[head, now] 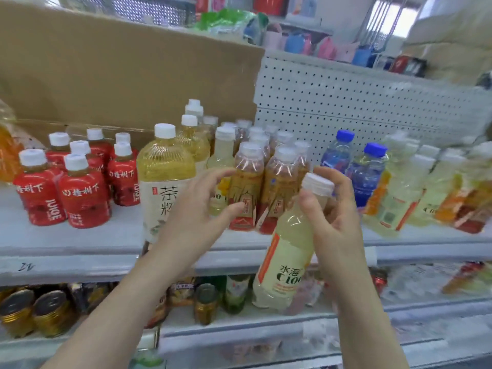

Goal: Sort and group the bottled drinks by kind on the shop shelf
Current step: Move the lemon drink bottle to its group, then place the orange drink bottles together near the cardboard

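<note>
one lemon bottle held in front of the drinks shelf

the right hand (332,217) holds a pale lemon bottle (285,262) at its neck, with the fingers curled round it just under the ribbed white cap. the bottle is clear smooth plastic and is tilted. it has cloudy pale yellow liquid inside and a cream label with an orange stripe. it is in the air before the shelf edge. the left hand (197,209) is open wide, thumb and fingers spread and a little bent, and holds nothing. it is in front of the amber tea bottles (277,187); i cannot tell if it touches them. on the level below are round gold cans (34,312) with dark lids.

on the grey shelf (66,241), from the left, stand short red juice bottles (80,193) with white caps. next is a big tea bottle (165,166) with broad shoulders and golden liquid, then the amber group with glossy clear tops. after them come two blue-capped bottles (364,177), then blurred pale yellow bottles (399,198). the left forearm hides the lower corner of the big bottle. behind everything are a brown matt cardboard sheet (119,75) and a white pegboard panel (346,102) full of small holes.
</note>
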### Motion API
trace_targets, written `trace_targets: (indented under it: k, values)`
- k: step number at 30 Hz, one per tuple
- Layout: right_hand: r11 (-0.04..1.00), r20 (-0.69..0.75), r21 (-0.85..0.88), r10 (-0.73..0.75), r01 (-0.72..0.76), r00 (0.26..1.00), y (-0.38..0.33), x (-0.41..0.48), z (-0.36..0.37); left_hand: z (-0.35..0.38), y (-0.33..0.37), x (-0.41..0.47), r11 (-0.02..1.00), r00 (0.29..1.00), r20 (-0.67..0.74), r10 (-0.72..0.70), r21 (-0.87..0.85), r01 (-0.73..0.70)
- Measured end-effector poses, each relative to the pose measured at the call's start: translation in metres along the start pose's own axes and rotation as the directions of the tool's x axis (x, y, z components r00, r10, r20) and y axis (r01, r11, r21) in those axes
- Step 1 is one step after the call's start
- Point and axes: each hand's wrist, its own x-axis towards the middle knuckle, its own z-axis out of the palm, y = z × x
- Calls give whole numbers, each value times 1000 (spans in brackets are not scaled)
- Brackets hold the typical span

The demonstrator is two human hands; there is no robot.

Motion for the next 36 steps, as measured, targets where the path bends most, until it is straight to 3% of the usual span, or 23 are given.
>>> trace_targets:
  k: [4, 11, 16, 21, 24, 29, 34, 36]
  values:
    - [1000, -71, -11, -26, 25, 997, 18, 35, -54, 48, 35, 55, 917, 977, -40, 209, 354, -181]
    - [996, -196, -68, -66, 54, 978, 41, 74, -145, 156, 70, 113, 804, 892, 94, 443, 400, -441]
    - [958, -310, -280, -149, 60, 939, 45, 98, -221, 214, 91, 143, 839, 890, 157, 428, 299, -455]
    - [878, -402, -476, -262, 44, 878, 63, 137, -286, 249, 97, 158, 828, 889, 180, 422, 322, -459]
    - [870, -364, -490, -265, 59, 893, 86, 164, -297, 255, 92, 160, 841, 900, 162, 404, 322, -435]
    - [902, -234, -430, -152, 38, 960, 128, 187, -294, 255, 90, 161, 836, 900, 124, 418, 335, -435]
    - [895, -152, -446, -47, -26, 987, 128, 196, -295, 256, 87, 162, 828, 892, 132, 431, 334, -450]
    - [857, -183, -513, -62, -41, 981, 122, 196, -295, 256, 85, 162, 828, 893, 132, 429, 337, -448]
